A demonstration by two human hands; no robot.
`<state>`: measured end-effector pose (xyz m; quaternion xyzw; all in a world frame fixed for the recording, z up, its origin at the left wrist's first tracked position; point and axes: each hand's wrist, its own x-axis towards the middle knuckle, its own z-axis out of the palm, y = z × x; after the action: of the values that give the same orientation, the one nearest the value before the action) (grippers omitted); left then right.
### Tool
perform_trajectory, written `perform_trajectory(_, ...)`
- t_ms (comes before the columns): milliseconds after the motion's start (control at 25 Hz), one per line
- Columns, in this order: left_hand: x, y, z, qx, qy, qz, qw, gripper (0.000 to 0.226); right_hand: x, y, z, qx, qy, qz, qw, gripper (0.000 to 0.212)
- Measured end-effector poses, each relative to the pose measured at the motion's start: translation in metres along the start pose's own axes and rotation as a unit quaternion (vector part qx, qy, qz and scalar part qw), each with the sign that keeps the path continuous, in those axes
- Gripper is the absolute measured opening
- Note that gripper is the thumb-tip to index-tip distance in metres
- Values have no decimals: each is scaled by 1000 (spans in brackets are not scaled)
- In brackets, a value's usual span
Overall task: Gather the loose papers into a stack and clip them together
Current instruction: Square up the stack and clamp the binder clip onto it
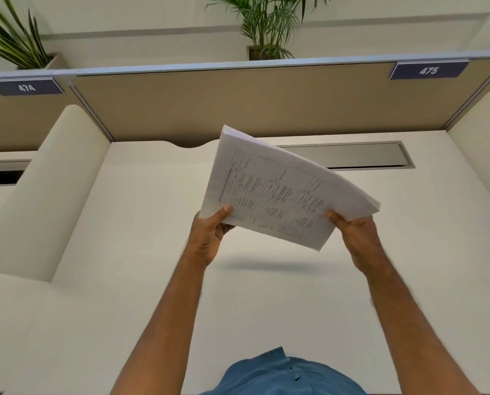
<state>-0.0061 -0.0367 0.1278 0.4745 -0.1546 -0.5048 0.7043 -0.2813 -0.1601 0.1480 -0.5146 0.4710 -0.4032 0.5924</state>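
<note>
The stack (280,192) is off the desk (124,223), held in the air between both hands — the left hand (209,233) pinches its near left corner, thumb on top, and the right hand (354,238) pinches its near right edge. From the hands the sheets rise toward 12 o'clock. The long axis runs roughly 10 to 4 o'clock, tilted, the right end lower and the far corner pointing at 11. Both hands are equally near. No clip shows — squaring the edges on the desk looks like the next step.
</note>
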Motion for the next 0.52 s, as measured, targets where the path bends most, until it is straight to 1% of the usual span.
perform_trajectory(120,2,11,-14,123,-27,5,992,23,2,-9,1,-17,38,-47,998,39)
perform_trajectory(240,6,26,-15,220,-43,20,974,20,1,-13,3,-42,43,-71,996,36)
perform_trajectory(360,11,34,-10,236,-48,27,970,17,-2,-8,3,-85,12,-85,993,28)
perform_trajectory(520,15,15,-18,210,-27,21,977,11,-2,9,3,-90,8,-74,993,32)
